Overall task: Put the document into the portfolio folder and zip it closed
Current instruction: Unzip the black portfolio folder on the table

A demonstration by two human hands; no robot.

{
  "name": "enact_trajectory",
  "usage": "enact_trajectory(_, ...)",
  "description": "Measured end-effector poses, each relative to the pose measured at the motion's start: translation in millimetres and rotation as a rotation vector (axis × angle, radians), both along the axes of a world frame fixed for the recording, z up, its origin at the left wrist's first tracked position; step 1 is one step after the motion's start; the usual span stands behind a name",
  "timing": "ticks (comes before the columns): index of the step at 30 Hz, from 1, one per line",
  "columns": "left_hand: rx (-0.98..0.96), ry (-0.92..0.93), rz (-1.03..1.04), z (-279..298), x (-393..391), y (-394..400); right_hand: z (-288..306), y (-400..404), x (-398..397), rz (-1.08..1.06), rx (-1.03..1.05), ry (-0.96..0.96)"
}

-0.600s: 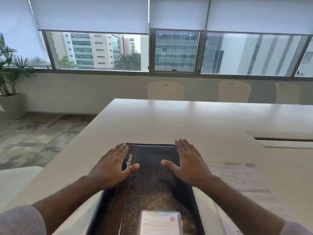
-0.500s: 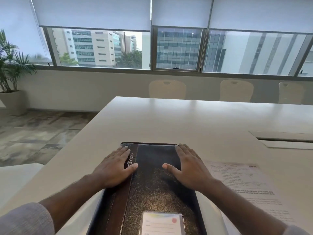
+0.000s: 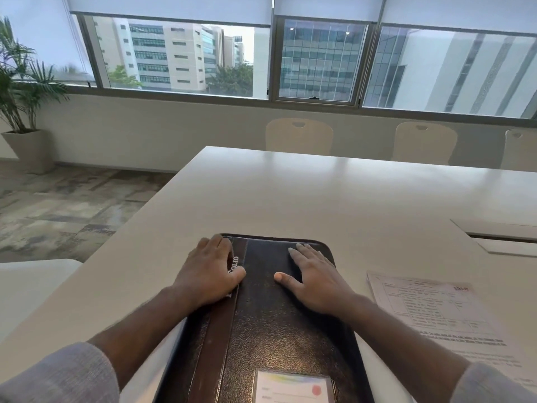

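Note:
A dark leather portfolio folder lies closed on the white table right in front of me, with a brown strip down its left side and a card window near its front end. My left hand rests on the folder's far left corner, fingers curled over the edge. My right hand lies flat on the cover's far right part, fingers spread. The printed document lies flat on the table to the right of the folder, outside it.
A recessed cable hatch sits in the table at the right. Three pale chairs stand along the table's far side under the windows. A potted plant stands on the floor at far left. The table's left edge runs close to my left arm.
My left hand's fingers have curled over the folder's far left edge, where before they lay flat. My right hand has stayed flat on the cover. The view has tilted slightly.

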State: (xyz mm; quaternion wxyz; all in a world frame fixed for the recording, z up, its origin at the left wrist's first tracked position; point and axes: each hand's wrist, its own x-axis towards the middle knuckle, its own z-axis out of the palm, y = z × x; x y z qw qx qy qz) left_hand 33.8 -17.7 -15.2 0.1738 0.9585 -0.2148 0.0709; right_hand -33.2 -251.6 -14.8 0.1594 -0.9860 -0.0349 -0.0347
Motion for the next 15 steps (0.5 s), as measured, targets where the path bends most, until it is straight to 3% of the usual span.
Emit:
enact_trajectory(5,-0.284,0.099,0.105,-11,29,1,2,1,15,-0.001,-0.002,-0.027)
enact_trajectory(11,-0.285,0.175,0.11,-17,47,6,5,11,35,-0.013,-0.013,-0.047)
enact_trajectory(15,-0.455,0.148,0.104,-15,50,9,11,23,54,-0.013,-0.001,-0.021)
